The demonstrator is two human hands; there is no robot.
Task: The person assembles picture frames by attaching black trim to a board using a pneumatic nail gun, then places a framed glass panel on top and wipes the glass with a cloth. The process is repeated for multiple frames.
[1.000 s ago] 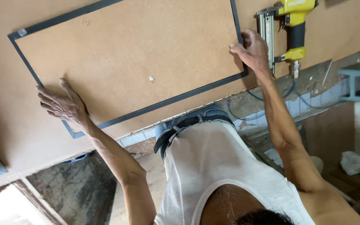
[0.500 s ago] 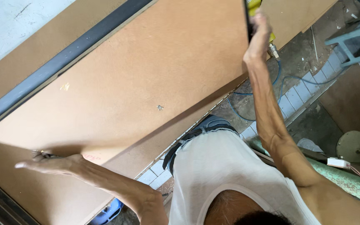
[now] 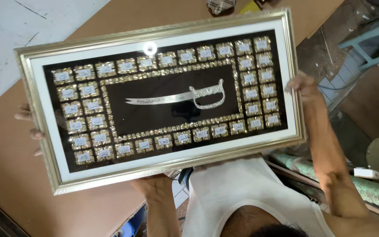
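Large framed picture (image 3: pixel 163 98) fills the centre of the frame, glass side toward the camera, tilted so its right end sits higher than its left. The moulding is pale gold; inside it a white mat, then a black field with a border of small gold ornaments around a silver sword (image 3: pixel 180 96) lying horizontally at the middle. Right hand (image 3: pixel 302 84) is at the right edge of the frame moulding, right of centre in the view, fingers curled over the rim and holding it; the forearm runs down and to the right toward the lower right corner, elbow bent, wrist raised. Left hand (image 3: pixel 28 127) is at the left edge, mostly hidden behind the picture; only fingertips show past the moulding, wrapped round the rim from behind and gripping it. The left forearm comes up from the bottom centre and passes under the lower rail of the frame. The picture is held up off the brown worktop (image 3: pixel 18 188), which shows at lower left and along the top. A blue stool (image 3: pixel 369 39) stands at upper right, well apart from the hands.
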